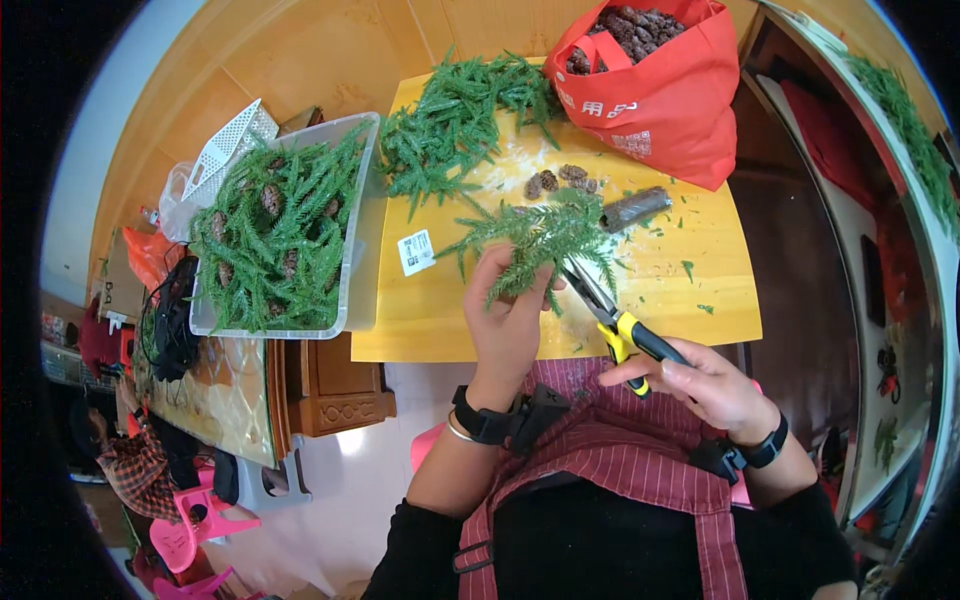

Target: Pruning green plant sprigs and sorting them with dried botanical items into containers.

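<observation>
My left hand [508,315] is closed around the stem end of a green artificial pine sprig [550,235] over the yellow table. In my right hand [715,385] I grip pliers [625,335] with yellow and black handles. Their metal jaws point up and left, right beside the sprig's stem and my left fingertips. Needles and fingers hide whether the jaws touch the stem. Beyond the sprig lie a few brown pine cones [541,184]. A dark brown cylinder [637,209] rests just right of the sprig.
Loose pine sprigs [450,125] are heaped at the table's far left. A clear plastic bin [352,255] holds sprigs with cones. A red bag [650,110] full of pine cones stands far right. A white label [416,252] and green clippings lie on the yellow tabletop [430,320]. Another person [150,465] sits far left.
</observation>
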`<state>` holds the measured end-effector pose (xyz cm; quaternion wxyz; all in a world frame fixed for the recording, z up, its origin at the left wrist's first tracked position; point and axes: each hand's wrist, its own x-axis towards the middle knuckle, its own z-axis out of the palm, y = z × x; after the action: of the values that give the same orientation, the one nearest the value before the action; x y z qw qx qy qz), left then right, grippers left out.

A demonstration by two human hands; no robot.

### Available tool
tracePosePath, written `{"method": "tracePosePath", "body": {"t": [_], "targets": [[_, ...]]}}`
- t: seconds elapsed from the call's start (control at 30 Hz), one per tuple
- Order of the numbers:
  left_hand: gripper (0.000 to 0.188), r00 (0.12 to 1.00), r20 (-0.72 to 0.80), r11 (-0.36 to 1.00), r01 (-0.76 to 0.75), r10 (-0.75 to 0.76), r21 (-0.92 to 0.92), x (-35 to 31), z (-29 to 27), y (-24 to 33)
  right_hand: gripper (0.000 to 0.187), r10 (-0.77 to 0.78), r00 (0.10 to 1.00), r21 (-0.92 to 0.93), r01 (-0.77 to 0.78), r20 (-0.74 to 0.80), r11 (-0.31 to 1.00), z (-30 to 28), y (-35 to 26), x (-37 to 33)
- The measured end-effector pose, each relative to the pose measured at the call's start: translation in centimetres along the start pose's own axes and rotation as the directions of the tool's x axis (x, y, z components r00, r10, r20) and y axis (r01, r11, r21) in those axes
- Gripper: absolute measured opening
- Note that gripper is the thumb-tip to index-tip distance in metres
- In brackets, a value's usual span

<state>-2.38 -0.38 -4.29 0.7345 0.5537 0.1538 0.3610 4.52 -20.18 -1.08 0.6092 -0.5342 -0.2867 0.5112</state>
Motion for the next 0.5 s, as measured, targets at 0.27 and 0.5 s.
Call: {"method": "tracePosePath", "body": {"t": [0.27, 0.5], "targets": [[0.018, 0.996, 0.015, 0.994, -0.089, 0.088, 0.063, 0.1, -0.6, -0.6, 0.034, 0.163, 0.986, -0.005, -0.163, 0.029, 0.987, -0.4, -1.8, 0.3], [0.019, 0.984, 0.087, 0.963, -0.17, 0.155, 0.209, 0.4, -1.0, -0.7, 0.038, 0.167, 0.985, -0.095, -0.164, 0.033, 0.982, -0.7, -2.3, 0.5]]}}
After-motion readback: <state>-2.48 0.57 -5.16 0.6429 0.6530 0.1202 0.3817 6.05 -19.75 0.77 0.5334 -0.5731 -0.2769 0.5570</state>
